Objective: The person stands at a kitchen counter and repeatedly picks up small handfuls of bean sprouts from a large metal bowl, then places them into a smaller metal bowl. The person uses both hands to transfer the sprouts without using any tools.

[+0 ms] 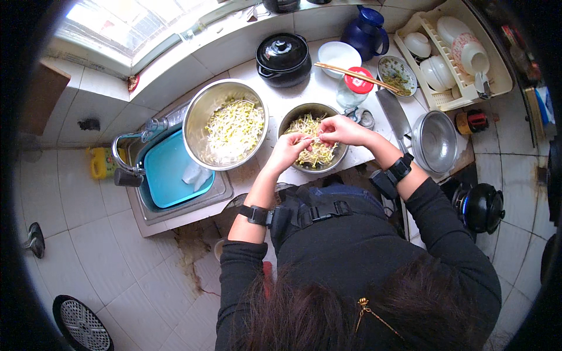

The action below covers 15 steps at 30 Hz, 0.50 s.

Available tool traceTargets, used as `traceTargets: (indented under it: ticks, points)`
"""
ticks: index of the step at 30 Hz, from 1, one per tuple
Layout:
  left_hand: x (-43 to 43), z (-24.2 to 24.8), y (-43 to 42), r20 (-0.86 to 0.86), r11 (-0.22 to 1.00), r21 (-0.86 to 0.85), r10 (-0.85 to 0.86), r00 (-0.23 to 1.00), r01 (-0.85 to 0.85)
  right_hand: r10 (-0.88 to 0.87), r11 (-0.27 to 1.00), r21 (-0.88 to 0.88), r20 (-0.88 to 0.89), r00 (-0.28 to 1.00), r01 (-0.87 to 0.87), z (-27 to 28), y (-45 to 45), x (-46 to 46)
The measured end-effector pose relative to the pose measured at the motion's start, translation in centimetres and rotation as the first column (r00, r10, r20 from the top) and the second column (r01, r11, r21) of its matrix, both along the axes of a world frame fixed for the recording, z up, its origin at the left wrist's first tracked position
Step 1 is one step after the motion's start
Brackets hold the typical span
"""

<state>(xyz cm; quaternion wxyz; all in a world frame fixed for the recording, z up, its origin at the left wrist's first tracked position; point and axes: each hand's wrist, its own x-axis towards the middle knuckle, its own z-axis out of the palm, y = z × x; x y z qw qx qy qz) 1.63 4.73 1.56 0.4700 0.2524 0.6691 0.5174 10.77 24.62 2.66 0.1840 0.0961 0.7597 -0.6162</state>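
Both my hands are over a metal bowl (pixel 286 121) of bean sprouts (pixel 317 157) at the counter's front edge. My left hand (pixel 291 148) pinches at a sprout with thumb and fingertips, just left of the bowl's middle. Close beside it, my right hand (pixel 340 130) has its fingertips pinched on a sprout too; the fingertips nearly meet. A larger steel basin (pixel 193 145) with more bean sprouts (pixel 235 129) stands to the left, its rim over the sink's edge. Fine detail between the fingers is too small to tell.
Left is a sink with a blue tub (pixel 167 175). Behind stand a black lidded pot (pixel 283 59), a white bowl (pixel 339 57) and a red-lidded glass jar (pixel 353 94) with chopsticks (pixel 342 70) across it. A cleaver (pixel 395 112), metal bowls (pixel 435 142) and a dish rack (pixel 439 98) are right.
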Motion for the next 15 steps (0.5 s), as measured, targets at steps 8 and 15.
traceTargets:
  ticks: [8, 15]
  points:
    - [-1.5, -0.3, -2.0, -0.120, 0.981, 0.022, 0.194, 0.974, -0.193, -0.169, 0.984, -0.050, 0.066, 0.983, 0.172, -4.4, -1.7, -1.2]
    - [-7.1, 0.8, -7.4, -0.960, 0.905, 0.023, 0.138, 0.242, -0.425, 0.404, 0.827, 0.483, -0.158, 0.901, -0.287, -7.7, -7.1, -2.3]
